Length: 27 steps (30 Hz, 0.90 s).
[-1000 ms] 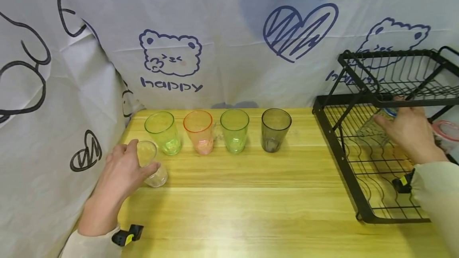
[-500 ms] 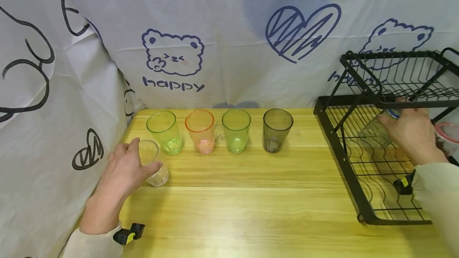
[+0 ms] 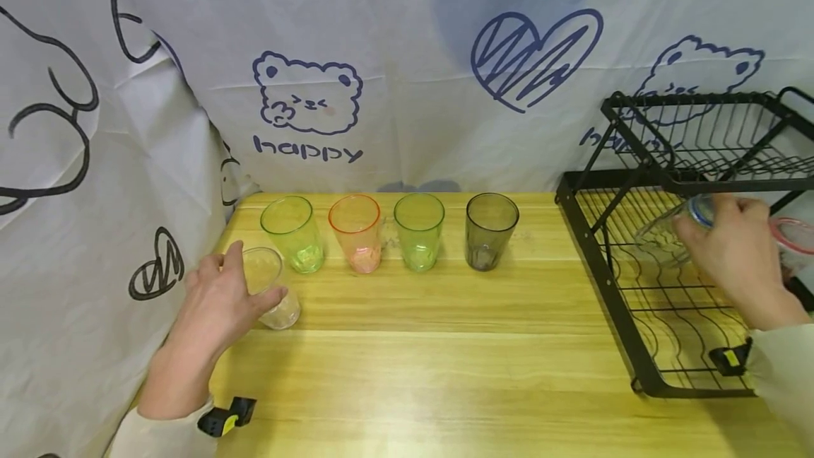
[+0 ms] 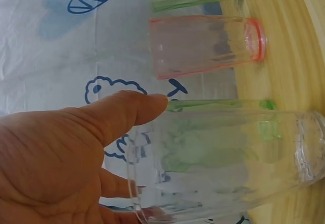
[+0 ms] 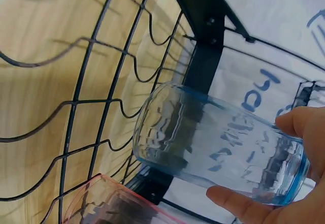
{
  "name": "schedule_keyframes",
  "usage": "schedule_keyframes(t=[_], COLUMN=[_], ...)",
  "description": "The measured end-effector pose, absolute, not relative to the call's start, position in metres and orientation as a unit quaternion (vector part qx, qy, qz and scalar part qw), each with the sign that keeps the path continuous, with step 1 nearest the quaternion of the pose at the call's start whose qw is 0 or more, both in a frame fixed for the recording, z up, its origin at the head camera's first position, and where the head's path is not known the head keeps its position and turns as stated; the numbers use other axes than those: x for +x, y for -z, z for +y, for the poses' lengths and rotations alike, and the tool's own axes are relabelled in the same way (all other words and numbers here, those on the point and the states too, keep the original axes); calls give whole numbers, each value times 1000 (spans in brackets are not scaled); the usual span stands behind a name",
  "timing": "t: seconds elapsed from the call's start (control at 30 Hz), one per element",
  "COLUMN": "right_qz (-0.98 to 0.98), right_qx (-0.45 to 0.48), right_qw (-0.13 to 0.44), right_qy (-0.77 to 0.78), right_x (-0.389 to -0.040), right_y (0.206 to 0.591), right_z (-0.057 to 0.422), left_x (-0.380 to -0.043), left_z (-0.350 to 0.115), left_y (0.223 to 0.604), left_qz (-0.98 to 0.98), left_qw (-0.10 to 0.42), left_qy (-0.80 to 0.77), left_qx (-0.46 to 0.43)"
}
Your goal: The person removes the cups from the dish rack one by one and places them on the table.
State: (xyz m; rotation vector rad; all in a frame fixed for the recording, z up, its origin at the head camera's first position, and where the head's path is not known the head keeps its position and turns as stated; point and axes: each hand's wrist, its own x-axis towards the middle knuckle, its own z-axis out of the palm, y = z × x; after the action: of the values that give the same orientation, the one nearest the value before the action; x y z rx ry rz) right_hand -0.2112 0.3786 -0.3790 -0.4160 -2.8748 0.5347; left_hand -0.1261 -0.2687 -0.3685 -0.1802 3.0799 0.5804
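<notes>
My left hand [image 3: 216, 302] grips a clear glass [image 4: 228, 163] near its rim, thumb on one side and fingers on the other. The glass stands upright at the table's left, in front of the row of cups. Over at the rack [image 3: 600, 295], my right hand [image 3: 738, 253] holds a clear glass with a blue-tinted base [image 5: 218, 142] by the base end. That glass lies tilted, with its mouth toward the lower wires. Beside it in the rack is a red-rimmed clear glass [image 5: 111, 203], partly hidden by the hand in the head view.
Along the back of the table stand a yellow-green cup [image 3: 295, 235], a red-rimmed pink cup [image 3: 356, 235], a green cup [image 3: 420, 232] and a dark grey cup [image 3: 490, 232]. The rack's upper tier [image 3: 731, 179] overhangs the right hand. A printed cloth [image 3: 413, 90] hangs behind.
My right hand has drawn slightly toward the front right with the blue-based glass, showing more of its base from under the upper tier. The left hand and its glass have barely moved.
</notes>
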Motion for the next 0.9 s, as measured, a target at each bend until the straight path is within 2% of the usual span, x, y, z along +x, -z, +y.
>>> schedule_keyframes(t=[0.37,0.57,0.77,0.9], right_qz=[-970,-966,-952,-941], right_qx=[-104,-106,-99,-95], right_qw=[143,161,214,246], right_qy=[-169,-174,-197,-210], right_x=[-179,-159,-139,-129], right_y=[374,370,369,370], right_z=[360,350,337,328], left_x=[-125,-120,-111,-107], left_z=[-264,-254,-230,-209], left_y=[361,355,347,345], left_qz=[981,980,977,975], left_qw=[1,-39,-99,-100], left_qy=[-182,-184,-190,-197], left_qx=[-70,-60,-17,7])
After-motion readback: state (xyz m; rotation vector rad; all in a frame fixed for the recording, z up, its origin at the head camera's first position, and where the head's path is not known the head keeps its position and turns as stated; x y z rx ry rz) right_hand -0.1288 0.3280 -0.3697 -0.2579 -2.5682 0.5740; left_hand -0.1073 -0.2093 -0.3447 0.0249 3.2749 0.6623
